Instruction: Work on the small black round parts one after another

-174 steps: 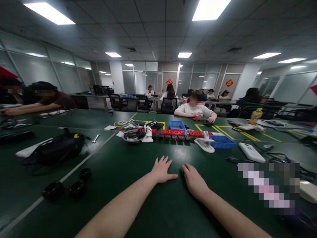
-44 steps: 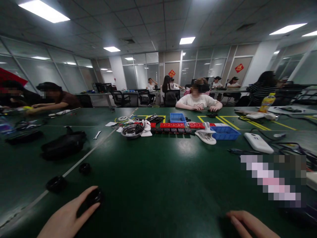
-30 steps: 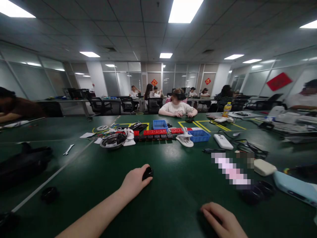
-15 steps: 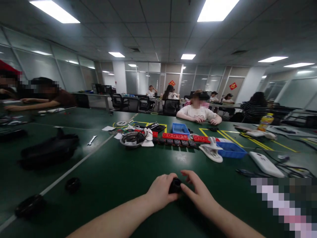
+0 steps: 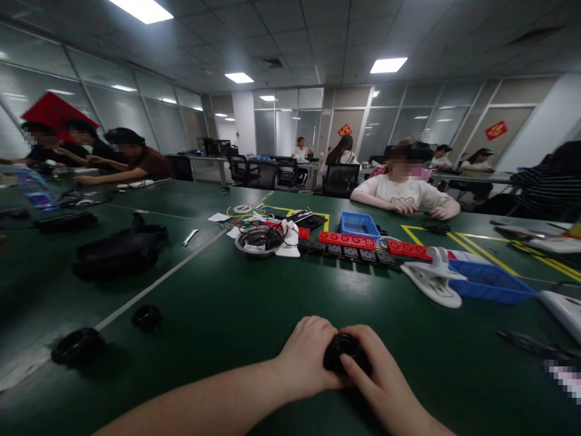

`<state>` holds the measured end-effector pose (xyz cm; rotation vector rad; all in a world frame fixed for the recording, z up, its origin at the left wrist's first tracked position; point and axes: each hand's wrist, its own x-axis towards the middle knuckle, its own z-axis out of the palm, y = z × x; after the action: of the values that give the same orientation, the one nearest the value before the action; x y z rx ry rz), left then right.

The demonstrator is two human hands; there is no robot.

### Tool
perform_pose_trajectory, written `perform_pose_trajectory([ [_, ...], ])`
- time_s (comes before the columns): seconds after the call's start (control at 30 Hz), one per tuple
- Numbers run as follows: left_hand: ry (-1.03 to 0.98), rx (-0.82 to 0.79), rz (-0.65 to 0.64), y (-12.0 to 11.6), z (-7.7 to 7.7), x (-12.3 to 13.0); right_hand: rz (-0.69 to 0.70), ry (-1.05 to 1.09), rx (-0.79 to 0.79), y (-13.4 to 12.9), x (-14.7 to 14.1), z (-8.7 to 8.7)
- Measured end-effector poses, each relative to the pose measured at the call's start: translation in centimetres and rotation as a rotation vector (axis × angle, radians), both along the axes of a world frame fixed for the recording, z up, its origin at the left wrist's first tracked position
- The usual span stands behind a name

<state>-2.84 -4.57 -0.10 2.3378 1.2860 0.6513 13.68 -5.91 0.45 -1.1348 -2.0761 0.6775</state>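
Note:
Both my hands are closed around a round black part (image 5: 345, 346) with a hole in its top, low over the green table. My left hand (image 5: 308, 354) wraps its left side, and my right hand (image 5: 376, 363) grips its right side, thumb against the near face. My palms hide much of the part, so its exact kind does not show. To the left on the table lie a small black ring-shaped part (image 5: 147, 317) and a larger black ring-shaped part (image 5: 78, 347).
Beyond my hands stand red socket strips (image 5: 347, 240), a metal bowl (image 5: 258, 242), a white clamp base (image 5: 436, 284) and blue bins (image 5: 490, 281). A wrench (image 5: 190, 237) and a black bag-like item (image 5: 120, 248) lie left. A person (image 5: 403, 188) sits opposite.
My right hand has closed onto the round black part, its fingers apart from each other before. My left hand keeps its grip. The view has turned slightly left.

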Motion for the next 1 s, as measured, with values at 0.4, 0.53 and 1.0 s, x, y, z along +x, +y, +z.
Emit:
perform_pose_trajectory([
  [0.4, 0.011, -0.052, -0.158, 0.2, 0.6, 0.2, 0.143, 0.047, -0.006, 0.1, 1.1, 1.0],
  [0.53, 0.084, -0.134, -0.319, 0.3, 1.1, -0.2, 0.276, 0.014, 0.052, -0.6, 1.0, 1.9],
  [1.0, 0.176, -0.081, -0.406, -0.1, 0.7, -0.2, 0.377, -0.007, 0.277, -1.7, 0.6, 1.9],
])
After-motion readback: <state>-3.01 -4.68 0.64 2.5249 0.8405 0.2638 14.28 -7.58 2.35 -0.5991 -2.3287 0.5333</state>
